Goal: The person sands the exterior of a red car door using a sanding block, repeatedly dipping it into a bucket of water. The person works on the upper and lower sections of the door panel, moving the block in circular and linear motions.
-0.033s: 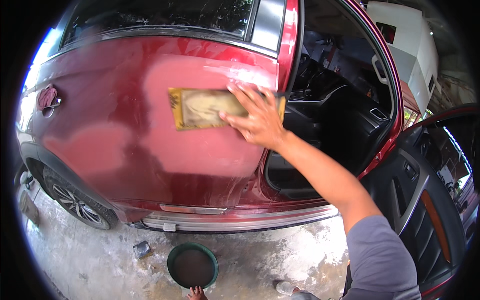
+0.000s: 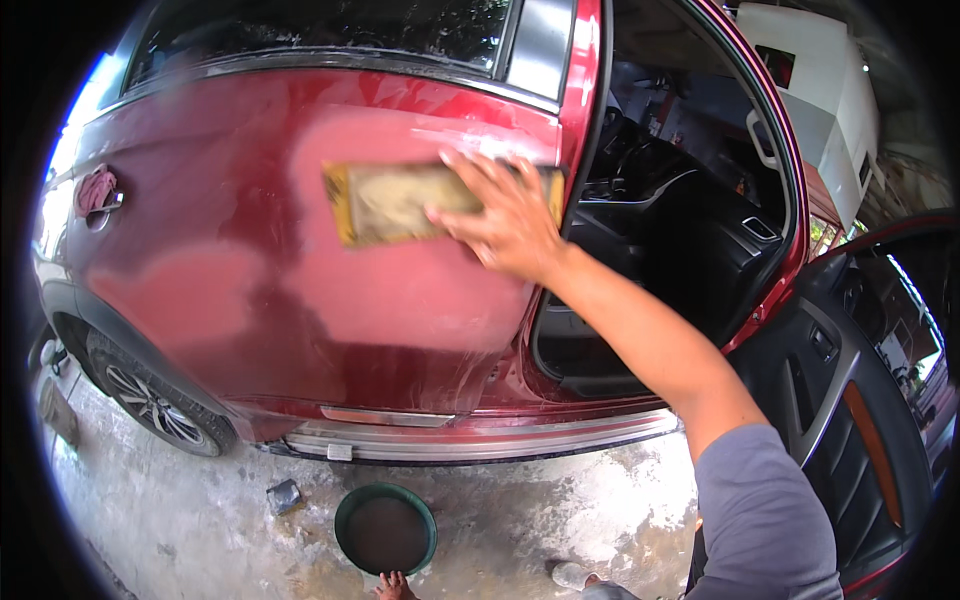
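Pressed against the red car's rear door (image 2: 220, 160), over a dull pinkish patch (image 2: 400, 300), my right hand (image 2: 495, 215) holds a long yellow sanding block (image 2: 370, 200) with a worn beige face. Its fingers are spread over the block. A second sanded patch (image 2: 180, 290) lies to the left. At the lower edge, my left hand (image 2: 393, 585) shows only in part, fingers apart, just below a round green tub (image 2: 349, 540) of murky water on the floor.
The front door (image 2: 820, 420) stands open at the right, exposing the dark interior (image 2: 670, 250). A pink cloth (image 2: 95, 190) is on the door handle. The rear wheel (image 2: 160, 405), a small dark block (image 2: 283, 495) on the concrete and a white vehicle (image 2: 820, 100) behind are also visible.
My right hand and the sanding block have shifted slightly up and to the left across the door panel. My left hand has barely moved.
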Demonstrator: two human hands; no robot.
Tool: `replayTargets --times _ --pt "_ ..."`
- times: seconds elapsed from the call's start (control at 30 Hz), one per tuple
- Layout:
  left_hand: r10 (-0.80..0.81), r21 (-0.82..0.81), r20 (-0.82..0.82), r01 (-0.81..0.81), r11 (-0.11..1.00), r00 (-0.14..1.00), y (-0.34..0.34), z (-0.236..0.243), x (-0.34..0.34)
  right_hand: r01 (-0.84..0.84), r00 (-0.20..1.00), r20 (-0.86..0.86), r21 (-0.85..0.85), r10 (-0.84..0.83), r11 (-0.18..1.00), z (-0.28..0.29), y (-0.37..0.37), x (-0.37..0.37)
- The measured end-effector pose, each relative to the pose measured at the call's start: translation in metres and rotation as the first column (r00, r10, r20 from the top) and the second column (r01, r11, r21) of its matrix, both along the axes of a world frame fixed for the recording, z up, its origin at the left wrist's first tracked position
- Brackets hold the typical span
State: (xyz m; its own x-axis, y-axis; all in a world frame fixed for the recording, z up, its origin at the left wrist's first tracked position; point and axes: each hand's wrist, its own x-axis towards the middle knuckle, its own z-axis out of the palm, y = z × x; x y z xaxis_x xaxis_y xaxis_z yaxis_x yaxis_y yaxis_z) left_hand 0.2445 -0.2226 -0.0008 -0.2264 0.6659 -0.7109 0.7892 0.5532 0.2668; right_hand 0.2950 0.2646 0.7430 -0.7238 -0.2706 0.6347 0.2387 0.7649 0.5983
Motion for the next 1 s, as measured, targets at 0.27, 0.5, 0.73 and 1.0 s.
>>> replayTargets --times 0.27,0.5,0.73,1.0 --pt "0.010 -0.082 -0.048 -0.014 0.997 0.999 0.006 0.011 0.017 -0.078 0.996 -0.040 0.046 0.080 0.996 0.049 -0.003 -0.050" --pt "0.009 -0.049 -0.015 -0.010 0.999 1.000 0.014 0.012 0.006 -0.029 0.998 0.050 0.050 0.027 0.998 0.051 0.023 0.029" --pt "0.028 -0.081 -0.015 -0.029 0.996 0.999 0.028 0.033 0.013 -0.057 0.998 0.022 0.190 0.054 0.980 0.093 0.015 -0.040" --pt "0.012 -0.071 -0.016 -0.013 0.997 1.000 0.013 -0.002 0.005 -0.077 0.996 0.056 0.147 0.069 0.986 0.076 0.031 0.030"
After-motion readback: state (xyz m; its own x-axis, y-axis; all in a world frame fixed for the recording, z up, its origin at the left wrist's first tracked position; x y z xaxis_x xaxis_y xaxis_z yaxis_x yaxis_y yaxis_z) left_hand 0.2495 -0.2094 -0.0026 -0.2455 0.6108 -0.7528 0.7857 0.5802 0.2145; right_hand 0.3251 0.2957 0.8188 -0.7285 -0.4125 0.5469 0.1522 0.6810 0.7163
